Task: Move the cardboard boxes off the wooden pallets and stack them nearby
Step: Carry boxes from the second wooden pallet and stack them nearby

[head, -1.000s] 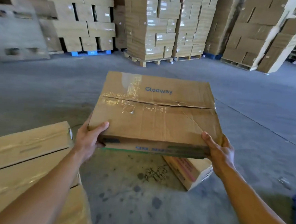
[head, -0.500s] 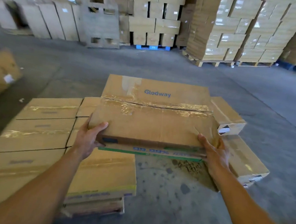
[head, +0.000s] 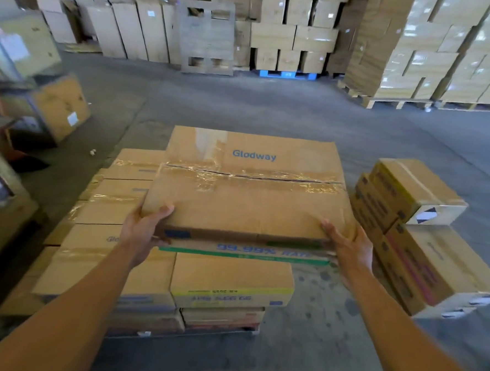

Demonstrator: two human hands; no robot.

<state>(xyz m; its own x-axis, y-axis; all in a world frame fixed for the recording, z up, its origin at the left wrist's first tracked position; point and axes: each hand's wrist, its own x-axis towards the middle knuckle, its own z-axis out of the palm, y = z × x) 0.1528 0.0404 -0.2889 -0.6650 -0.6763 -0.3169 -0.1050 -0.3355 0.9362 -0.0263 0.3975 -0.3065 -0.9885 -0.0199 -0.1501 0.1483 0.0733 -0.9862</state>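
Note:
I carry a flat brown cardboard box [head: 249,185] marked "Glodway", taped across its top, level in front of me. My left hand [head: 145,231] grips its near left corner, thumb on top and fingers underneath. My right hand [head: 349,246] grips the near right corner the same way. Below and to the left of the box lies a low stack of similar boxes [head: 97,233] on the floor. A smaller box with a yellow stripe [head: 232,282] lies right under the carried one.
A leaning pile of narrow boxes [head: 424,242] stands on the floor at the right. Blurred boxes [head: 59,105] sit at the left. Tall loaded pallets [head: 417,67] and an upright wooden pallet [head: 207,36] line the back. Grey concrete floor [head: 271,109] stretches between.
The view has swung left with the box still in both hands. The floor stack now sits below the box, and the narrow boxes have shifted to the right.

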